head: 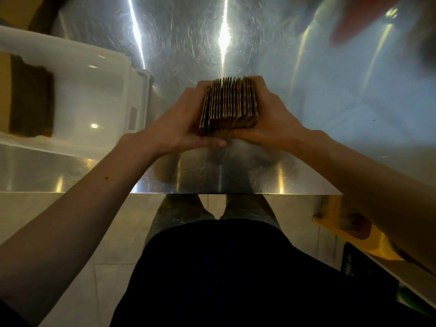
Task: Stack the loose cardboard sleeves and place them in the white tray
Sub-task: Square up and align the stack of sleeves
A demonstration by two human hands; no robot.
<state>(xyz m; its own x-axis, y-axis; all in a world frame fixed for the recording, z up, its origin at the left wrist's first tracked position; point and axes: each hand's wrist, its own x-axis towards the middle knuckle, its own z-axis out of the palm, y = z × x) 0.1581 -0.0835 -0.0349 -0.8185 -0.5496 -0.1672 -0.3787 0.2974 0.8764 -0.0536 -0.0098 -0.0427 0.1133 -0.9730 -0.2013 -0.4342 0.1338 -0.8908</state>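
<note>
Above the steel table (pixel 306 114), left hand (pixel 179 123) and right hand (pixel 271 119), each grip apparently pressing the cardboard sleeves (pixel 228 105) edge-up.

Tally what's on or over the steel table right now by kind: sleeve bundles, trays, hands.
Cardboard sleeve bundles: 2, namely the held stack pressed between both hands and a brown bundle already in the tray
White trays: 1, the white tray
Hands: 2, the left hand and the right hand
Total: 5
Single sleeves are too tightly packed to count.
</note>
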